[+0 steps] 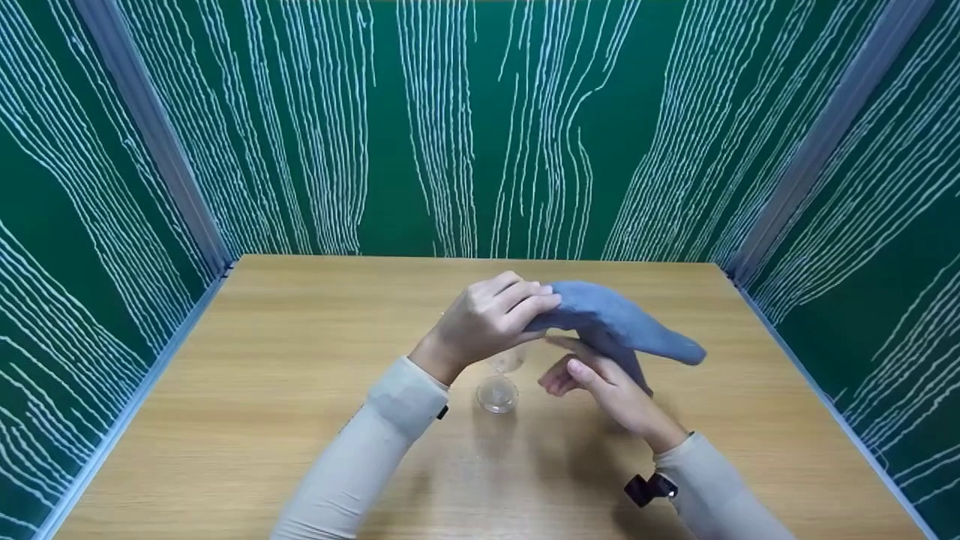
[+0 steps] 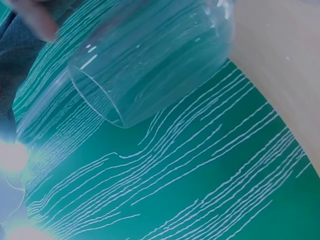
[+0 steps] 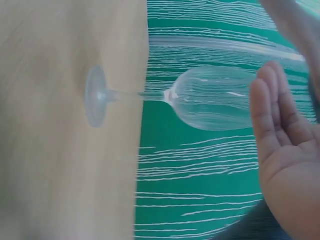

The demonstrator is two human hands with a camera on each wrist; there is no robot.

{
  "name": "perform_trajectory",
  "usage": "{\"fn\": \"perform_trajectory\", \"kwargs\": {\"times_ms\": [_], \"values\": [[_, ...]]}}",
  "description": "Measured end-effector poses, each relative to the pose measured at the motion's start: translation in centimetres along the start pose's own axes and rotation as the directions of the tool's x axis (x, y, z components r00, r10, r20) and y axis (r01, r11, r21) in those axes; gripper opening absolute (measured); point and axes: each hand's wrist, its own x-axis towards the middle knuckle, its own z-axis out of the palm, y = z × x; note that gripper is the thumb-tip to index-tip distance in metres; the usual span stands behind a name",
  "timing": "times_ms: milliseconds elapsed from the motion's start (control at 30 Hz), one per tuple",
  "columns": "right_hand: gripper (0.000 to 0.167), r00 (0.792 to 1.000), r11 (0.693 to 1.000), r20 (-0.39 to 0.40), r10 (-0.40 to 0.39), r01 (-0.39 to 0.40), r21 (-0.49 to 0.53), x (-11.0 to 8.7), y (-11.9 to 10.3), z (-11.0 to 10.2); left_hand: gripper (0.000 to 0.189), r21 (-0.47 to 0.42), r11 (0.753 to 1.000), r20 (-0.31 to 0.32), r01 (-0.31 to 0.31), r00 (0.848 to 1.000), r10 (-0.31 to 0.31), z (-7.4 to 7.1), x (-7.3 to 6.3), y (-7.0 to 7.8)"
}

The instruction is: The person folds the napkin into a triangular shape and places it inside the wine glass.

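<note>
My left hand [image 1: 491, 315] grips one end of a blue-grey cloth [image 1: 619, 322], held above the table. The cloth arches to the right, and part of it hangs down behind my right hand [image 1: 611, 390]. That hand has its fingers extended, the palm turned toward the glass, and does not grip the cloth. A clear wine glass [image 3: 212, 100] stands upright on the table between the hands. From above, its round foot [image 1: 497, 394] shows, while the left hand hides much of the bowl. In the left wrist view the bowl [image 2: 150, 65] appears beside a dark edge of cloth [image 2: 17, 55].
The glass stands on a light wooden table [image 1: 262, 390]. Green walls [image 1: 386, 150] with white wavy lines enclose the back and sides, with grey posts [image 1: 825, 142] at the corners. A small black device [image 1: 649, 490] sits at my right wrist.
</note>
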Motion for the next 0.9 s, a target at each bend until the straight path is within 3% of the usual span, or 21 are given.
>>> {"fn": "perform_trajectory", "kwargs": {"times_ms": [100,200,333,433,600,700,900], "values": [[0.045,0.999,0.999,-0.034,0.0,0.001,0.05,0.0,0.6,0.1,0.022,-0.018,1.0,-0.028,0.003,1.0,-0.004,0.0,0.0,0.1],[0.043,0.993,0.99,-0.111,-0.049,0.064,0.128,0.2,0.8,0.0,0.024,-0.061,0.998,-0.015,0.018,1.0,-0.019,0.0,-0.3,0.3],[0.042,0.969,0.939,-0.215,-0.123,0.184,0.29,1.1,0.4,-0.1,0.024,-0.125,0.99,0.024,0.059,0.998,-0.057,-0.1,-1.0,0.5],[0.046,0.955,0.916,-0.272,-0.115,0.208,0.344,1.7,-0.4,-0.3,0.025,-0.14,0.987,0.039,0.076,0.997,-0.072,-0.2,-1.4,0.6],[0.051,0.938,0.928,-0.345,0.03,0.102,0.358,2.2,-1.8,-0.5,0.025,-0.158,0.985,0.069,0.071,0.996,-0.06,0.1,-1.9,0.8],[0.048,0.916,0.921,-0.382,0.125,0.037,0.389,2.4,-2.3,-0.8,0.025,-0.18,0.98,0.092,0.086,0.993,-0.07,0.3,-2.2,0.9],[0.053,0.898,0.943,-0.396,0.189,-0.053,0.329,2.6,-2.8,-1.3,0.035,-0.148,0.977,0.157,0.152,0.979,-0.129,0.4,-2.5,1.3]]}}
